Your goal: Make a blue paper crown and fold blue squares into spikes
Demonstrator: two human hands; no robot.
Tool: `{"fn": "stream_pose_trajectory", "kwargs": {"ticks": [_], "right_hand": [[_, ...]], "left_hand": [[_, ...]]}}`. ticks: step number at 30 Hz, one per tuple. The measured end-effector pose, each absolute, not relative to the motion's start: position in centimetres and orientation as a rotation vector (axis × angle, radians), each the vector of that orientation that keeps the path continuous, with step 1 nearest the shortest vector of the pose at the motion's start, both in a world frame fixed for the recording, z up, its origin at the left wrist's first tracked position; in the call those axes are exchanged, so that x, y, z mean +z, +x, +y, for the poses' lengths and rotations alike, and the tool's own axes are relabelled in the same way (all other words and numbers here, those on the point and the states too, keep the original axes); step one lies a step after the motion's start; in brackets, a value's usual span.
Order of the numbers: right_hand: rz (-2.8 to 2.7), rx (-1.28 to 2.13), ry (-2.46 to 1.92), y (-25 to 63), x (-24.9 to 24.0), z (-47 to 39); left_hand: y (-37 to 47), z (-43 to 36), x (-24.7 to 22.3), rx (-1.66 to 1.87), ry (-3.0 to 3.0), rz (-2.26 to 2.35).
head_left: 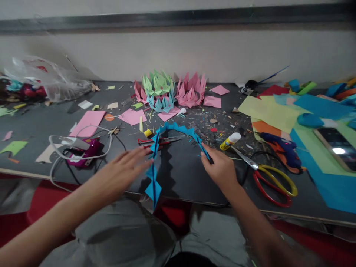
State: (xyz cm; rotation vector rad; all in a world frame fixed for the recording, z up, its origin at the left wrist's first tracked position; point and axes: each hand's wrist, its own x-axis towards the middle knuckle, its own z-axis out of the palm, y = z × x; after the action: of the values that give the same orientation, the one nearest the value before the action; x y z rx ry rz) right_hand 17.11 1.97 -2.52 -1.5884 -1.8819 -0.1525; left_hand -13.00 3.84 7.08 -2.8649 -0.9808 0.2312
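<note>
The right hand [221, 165] pinches a folded blue paper chain [178, 127] — left hand [125, 167] open beside it, contact unclear.

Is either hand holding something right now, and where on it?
The right hand grips the blue folded-paper strip by its right end. The left hand is open beside the strip's left side; whether it touches is unclear.

Craft workspace with scattered paper scraps [129, 116]
</note>
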Motion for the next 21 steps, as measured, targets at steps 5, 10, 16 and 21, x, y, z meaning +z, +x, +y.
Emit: {"fn": "stream_pose_trajectory", "kwargs": {"ticks": [5,10,16,21], "right_hand": [[-1.96,-0.244,-1.577,16.5,-2.0,1.4],[-2.232,-0.223,-1.421,16.7,-1.2,1.0],[-2.454,0.039,-1.111,18.3,-0.4,2.9],[-2.34,0.032,-1.248,20.2,1.0,3.9]], "left_hand": [[-11.5,1.5,3.8,0.089,-2.996,-0.71],[-9.6,2.7,2.8,0.055,-3.205,-0.591],[-8.3,4.3,3.8,-0.006,-3.276,-0.806],[-7.2,5.4,4.6,-0.069,-3.228,-1.045]]}}
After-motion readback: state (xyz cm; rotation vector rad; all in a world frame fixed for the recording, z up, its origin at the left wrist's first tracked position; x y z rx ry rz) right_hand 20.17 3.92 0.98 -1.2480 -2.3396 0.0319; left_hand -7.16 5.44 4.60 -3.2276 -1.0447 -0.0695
